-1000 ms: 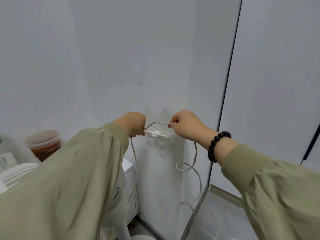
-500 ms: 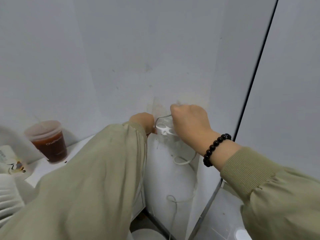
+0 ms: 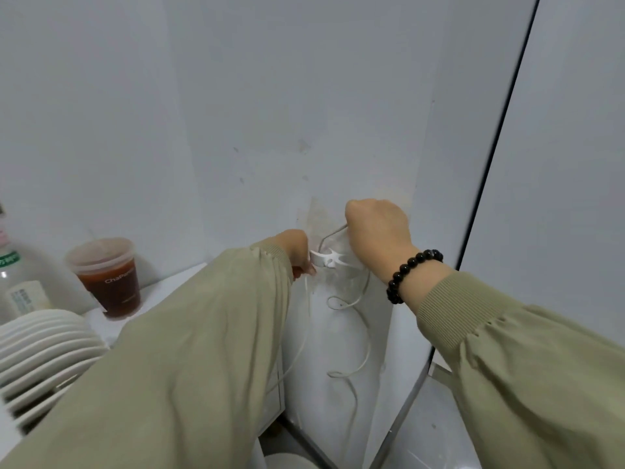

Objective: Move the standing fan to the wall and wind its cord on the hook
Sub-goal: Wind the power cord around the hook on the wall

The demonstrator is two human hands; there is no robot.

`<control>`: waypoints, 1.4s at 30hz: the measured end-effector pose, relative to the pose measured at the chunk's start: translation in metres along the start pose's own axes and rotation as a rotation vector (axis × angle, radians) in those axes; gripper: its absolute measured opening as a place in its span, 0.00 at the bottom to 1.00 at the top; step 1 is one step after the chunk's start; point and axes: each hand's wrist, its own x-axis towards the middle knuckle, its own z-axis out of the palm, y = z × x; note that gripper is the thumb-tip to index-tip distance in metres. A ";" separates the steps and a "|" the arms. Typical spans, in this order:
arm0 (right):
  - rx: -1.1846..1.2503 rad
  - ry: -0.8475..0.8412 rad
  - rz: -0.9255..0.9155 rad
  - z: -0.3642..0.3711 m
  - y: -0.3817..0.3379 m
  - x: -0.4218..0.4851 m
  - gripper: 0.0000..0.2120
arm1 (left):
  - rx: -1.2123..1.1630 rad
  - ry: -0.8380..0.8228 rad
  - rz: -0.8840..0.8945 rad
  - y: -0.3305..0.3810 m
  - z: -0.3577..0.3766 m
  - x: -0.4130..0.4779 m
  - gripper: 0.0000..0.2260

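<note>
Step in hand: winding the cord [image 3: 350,301] onto the hook [image 3: 326,259]. I judged it early, since little cord lay on the hook and most of the length hung loose.
Hook: small, white, with splayed prongs, fixed to the wall [image 3: 270,113] between the two hands.
Right hand [image 3: 378,231]: closed in a fist, fingers curled round the cord just above and to the right of the hook. A short taut stretch ran from the fist down to the prongs.
Left hand [image 3: 297,248]: mostly hidden by its sleeve. Its fingers [image 3: 306,269] were curled and appeared to pinch the cord just left of the hook, where a strand dropped away below.
Loose cord: hung under the hook against the wall in two slack curls, then ran down out of view.
Standing fan [image 3: 40,350]: its ribbed white grille showed at the lower left, close by the wall. It was beside the surface [image 3: 162,286], which carried a lidded cup [image 3: 108,279] of brown drink and a bottle [image 3: 13,275].
How to do it well: the left hand should probably anchor the strand at the hook. The right hand could then lead each turn under one prong and over another, with light, even tension.
Risk: the hook looked stuck on, so a hard tug might peel it off. Slack turns could slip from the prongs.
Watch for: the hanging curls could kink or tangle. Feeding them out flat before each turn would help.
</note>
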 end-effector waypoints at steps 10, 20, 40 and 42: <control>-0.123 -0.238 0.001 0.014 0.012 -0.067 0.12 | 0.163 -0.376 -0.105 -0.015 -0.037 0.002 0.21; 0.145 -0.296 0.250 0.088 -0.012 -0.080 0.12 | -0.028 -0.451 -0.128 -0.037 -0.002 -0.004 0.08; 1.643 -0.213 1.066 0.101 -0.037 -0.047 0.09 | -0.135 -0.367 -0.001 -0.035 0.005 -0.005 0.14; 1.483 -0.353 1.002 0.088 -0.024 -0.049 0.12 | -0.244 -0.236 -0.029 -0.034 0.006 0.000 0.14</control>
